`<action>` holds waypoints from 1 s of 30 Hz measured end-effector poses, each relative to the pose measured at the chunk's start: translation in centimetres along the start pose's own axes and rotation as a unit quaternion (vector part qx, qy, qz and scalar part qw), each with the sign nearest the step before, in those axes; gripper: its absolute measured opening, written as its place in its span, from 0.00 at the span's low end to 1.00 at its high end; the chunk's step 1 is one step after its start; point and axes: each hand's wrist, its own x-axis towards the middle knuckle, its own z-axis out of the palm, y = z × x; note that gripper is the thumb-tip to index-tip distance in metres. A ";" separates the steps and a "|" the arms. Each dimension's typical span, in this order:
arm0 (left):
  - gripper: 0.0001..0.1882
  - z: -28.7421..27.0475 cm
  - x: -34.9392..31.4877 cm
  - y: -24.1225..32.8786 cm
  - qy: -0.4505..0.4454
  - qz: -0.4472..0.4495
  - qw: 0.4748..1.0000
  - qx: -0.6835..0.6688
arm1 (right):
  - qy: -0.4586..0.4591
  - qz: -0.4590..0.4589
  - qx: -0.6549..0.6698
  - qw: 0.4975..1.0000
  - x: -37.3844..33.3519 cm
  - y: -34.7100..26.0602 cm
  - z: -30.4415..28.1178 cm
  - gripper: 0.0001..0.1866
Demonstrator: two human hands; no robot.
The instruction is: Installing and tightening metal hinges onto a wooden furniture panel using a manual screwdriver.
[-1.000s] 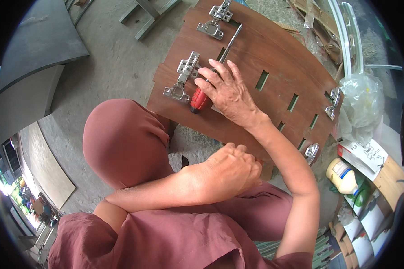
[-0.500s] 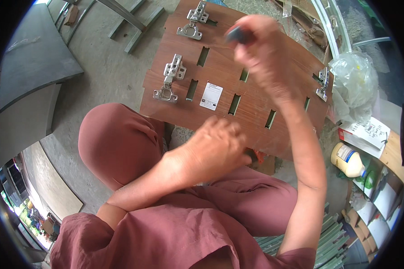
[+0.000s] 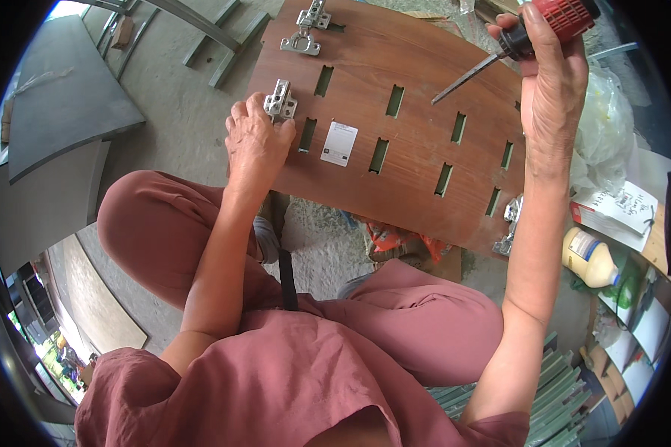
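Observation:
My right hand (image 3: 552, 93), raised at the far right, is closed around the red and black handle of a screwdriver (image 3: 470, 78). Its shank slants down to the left above a reddish-brown slotted board (image 3: 410, 197). At the board's left edge my left hand (image 3: 259, 141) grips the lower part of a metal cabinet hinge (image 3: 280, 100), covering its cup end. A second hinge (image 3: 306, 30) sits farther up that edge. Another hinge (image 3: 509, 223) is at the near right corner, partly behind my right forearm. A white label (image 3: 338, 144) lies on the board among several slots.
Clear plastic wrapping (image 3: 604, 127), a white box (image 3: 619, 212) and a jug of pale yellow stuff (image 3: 589, 258) stand at the right. Green-edged strips (image 3: 514, 406) lie low right. A grey panel (image 3: 74, 104) is at the left, metal legs (image 3: 227, 45) behind.
My left hand has moved left from the board's near edge onto the hinge. My right hand has swung right with the screwdriver, away from above the board's middle. The view has shifted slightly.

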 end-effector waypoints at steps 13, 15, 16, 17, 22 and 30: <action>0.15 5.1 -2.8 5.6 0.031 0.074 0.982 -0.174 | -0.029 0.048 0.027 0.998 -1.5 0.0 0.5 0.23; 0.14 5.9 -3.4 6.8 0.031 0.067 0.975 -0.209 | -0.063 0.111 0.010 0.992 -2.2 -1.0 0.7 0.23; 0.14 5.9 -3.6 7.4 0.023 0.059 0.976 -0.210 | -0.005 0.140 -0.033 0.990 -2.5 -1.2 1.8 0.24; 0.14 6.0 -3.7 7.7 0.014 0.052 0.976 -0.210 | -0.004 0.142 -0.036 0.989 -2.7 -1.2 2.1 0.24; 0.19 6.4 -4.0 7.9 -0.016 0.059 0.979 -0.194 | 0.006 0.170 0.008 0.985 -3.2 -1.2 2.2 0.20; 0.25 6.3 -4.0 7.3 -0.045 0.024 0.978 -0.202 | -0.024 0.134 -0.076 0.988 -4.5 1.9 2.9 0.17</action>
